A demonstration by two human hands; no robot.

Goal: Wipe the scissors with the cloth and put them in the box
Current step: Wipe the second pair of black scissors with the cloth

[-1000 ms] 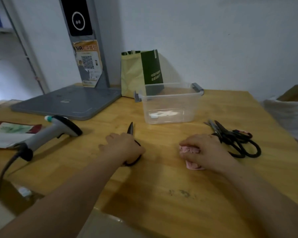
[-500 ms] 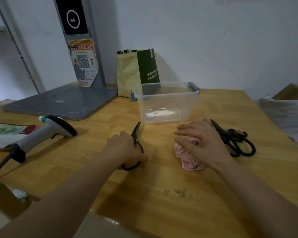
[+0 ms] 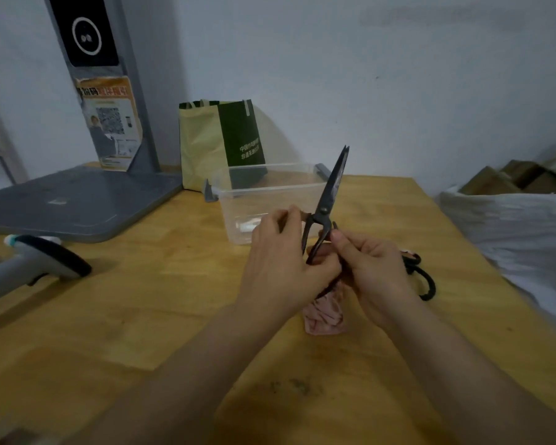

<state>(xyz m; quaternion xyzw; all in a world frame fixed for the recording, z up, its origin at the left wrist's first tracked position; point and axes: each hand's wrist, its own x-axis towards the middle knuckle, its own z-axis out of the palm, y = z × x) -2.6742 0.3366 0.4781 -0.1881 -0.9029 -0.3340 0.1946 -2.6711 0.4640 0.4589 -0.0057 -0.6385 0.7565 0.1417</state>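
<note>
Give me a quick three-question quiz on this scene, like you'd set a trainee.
1. True or false: the held scissors are already in the box.
2. Which way do their blades point? A upward, B downward, C flat on the table.
3. What colour is the cloth?
Key: 1 false; 2 A; 3 pink.

A shop counter (image 3: 142,316): barcode scanner (image 3: 45,261) beside QR-code stand (image 3: 109,123).
</note>
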